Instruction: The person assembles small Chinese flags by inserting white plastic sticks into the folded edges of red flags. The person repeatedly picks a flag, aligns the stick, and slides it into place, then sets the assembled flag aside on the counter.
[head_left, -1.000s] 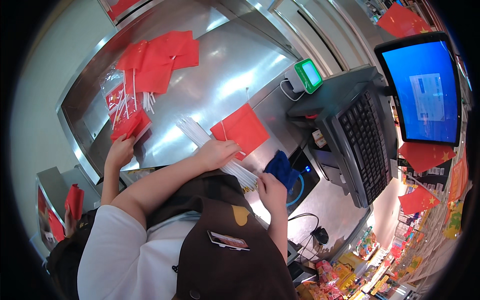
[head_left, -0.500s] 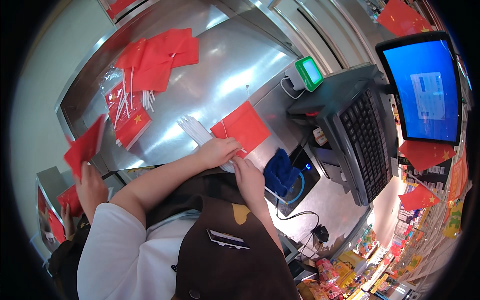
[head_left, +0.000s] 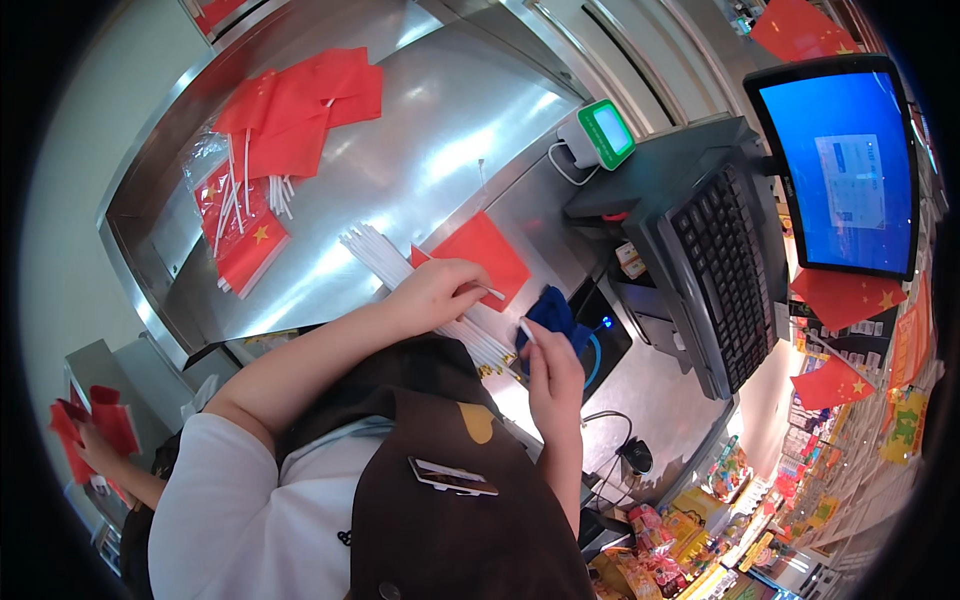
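Observation:
A red flag [head_left: 487,255] lies flat on the steel counter, partly under my left hand [head_left: 440,292]. The fingers of that hand are closed at the flag's near edge, where a short white tip pokes out. Beneath the same hand a bundle of thin white sticks [head_left: 372,252] runs slantwise, with yellowish ends towards me. To its right, my right hand [head_left: 556,375] is raised and pinches a white stick [head_left: 526,329], of which only a short end shows. The rest of that stick is hidden.
Several red flags [head_left: 290,125] and a clear plastic bag with white sticks lie at the far left. A blue cloth [head_left: 553,318], a green-rimmed device [head_left: 607,136], a keyboard [head_left: 722,270] and a monitor [head_left: 848,170] stand right. Another person's hand [head_left: 97,450] holds red flags at left.
My right hand has drawn away from my left, to the right and nearer, with the white stick. The other person's hand and red flags have moved left and lower.

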